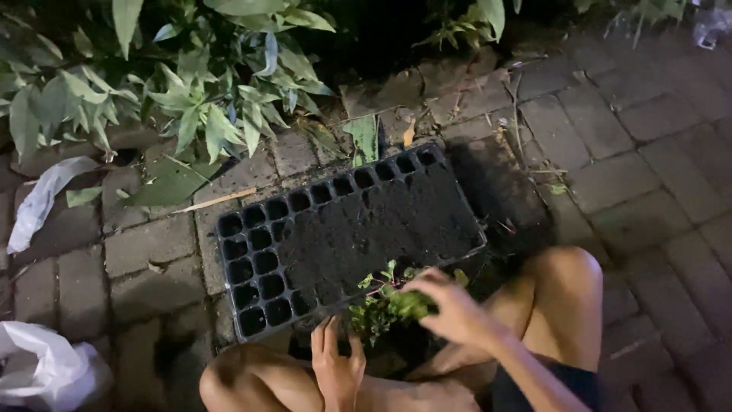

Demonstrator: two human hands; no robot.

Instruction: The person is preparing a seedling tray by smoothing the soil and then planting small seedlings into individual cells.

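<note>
A black plastic seedling tray (252, 217) lies on the brick paving, most of its cells covered with dark soil (374, 225); the cells along the far and left edges are empty. A bunch of small green seedlings (389, 305) sits at the tray's near edge, between my knees. My right hand (450, 305) is curled around the seedlings' leaves. My left hand (335, 366) rests flat with fingers extended just below the tray's near edge, beside the seedlings.
Leafy green plants (191, 99) grow behind the tray. A white plastic bag (42, 370) lies at the lower left and a pale scrap (38, 198) further up. My bare knees (564, 275) flank the seedlings. Brick paving (648, 152) stretches right.
</note>
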